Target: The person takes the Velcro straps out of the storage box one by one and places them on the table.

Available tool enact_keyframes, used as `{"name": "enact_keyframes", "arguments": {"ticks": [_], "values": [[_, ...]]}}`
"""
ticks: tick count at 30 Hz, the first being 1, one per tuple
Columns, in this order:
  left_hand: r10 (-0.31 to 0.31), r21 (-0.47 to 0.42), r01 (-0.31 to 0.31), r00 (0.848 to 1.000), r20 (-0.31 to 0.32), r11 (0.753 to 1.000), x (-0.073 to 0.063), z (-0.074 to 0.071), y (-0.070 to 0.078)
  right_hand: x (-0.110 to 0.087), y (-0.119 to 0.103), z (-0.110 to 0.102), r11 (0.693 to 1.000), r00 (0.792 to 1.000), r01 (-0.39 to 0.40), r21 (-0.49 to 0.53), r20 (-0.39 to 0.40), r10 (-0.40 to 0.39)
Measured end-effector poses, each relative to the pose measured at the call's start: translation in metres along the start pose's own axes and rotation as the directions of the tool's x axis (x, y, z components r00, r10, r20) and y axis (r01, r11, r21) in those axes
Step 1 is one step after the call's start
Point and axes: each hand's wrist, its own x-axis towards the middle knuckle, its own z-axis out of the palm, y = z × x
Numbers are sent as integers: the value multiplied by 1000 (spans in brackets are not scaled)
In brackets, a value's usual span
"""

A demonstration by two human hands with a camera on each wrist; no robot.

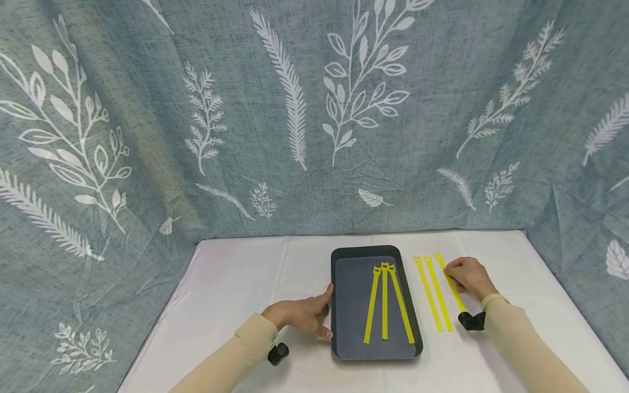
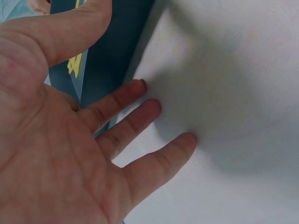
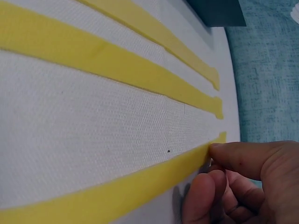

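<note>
My right hand (image 1: 470, 275) pinches a yellow hook-and-loop cable tie (image 3: 154, 179) close to its slotted head, at the right of the tray. Two more yellow cable ties (image 1: 439, 295) lie side by side on the white cloth between that hand and the tray. Along the left wall of the dark grey tray (image 1: 334, 305), my left hand (image 1: 303, 315) touches the rim with its fingers spread. Inside the tray, several yellow ties (image 1: 385, 305) fan out, their heads close together at the far end. In the left wrist view, the left palm (image 2: 51, 154) hides part of the tray.
A white cloth (image 1: 245, 284) covers the table. Behind it hangs a blue-green curtain (image 1: 236, 109) with white leaf prints, which also closes off both sides. A black wrist camera (image 1: 278, 354) sits under the left wrist, another black camera (image 1: 472, 321) by the right one.
</note>
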Motion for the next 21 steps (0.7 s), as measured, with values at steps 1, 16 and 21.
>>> {"name": "enact_keyframes", "arguments": {"ticks": [1,16,21], "values": [[2,0,-2,1000,-1,1000,0,0,0,0,0,0,1000,1000,3,0,0,-3],[7,-7,-7,1000,6,1000,-2,1,0,4,-28,-14,983,997,-26,180,73,13],[7,-13,-7,1000,3,1000,-1,1,-1,3,-63,-9,968,991,44,245,112,-74]]}}
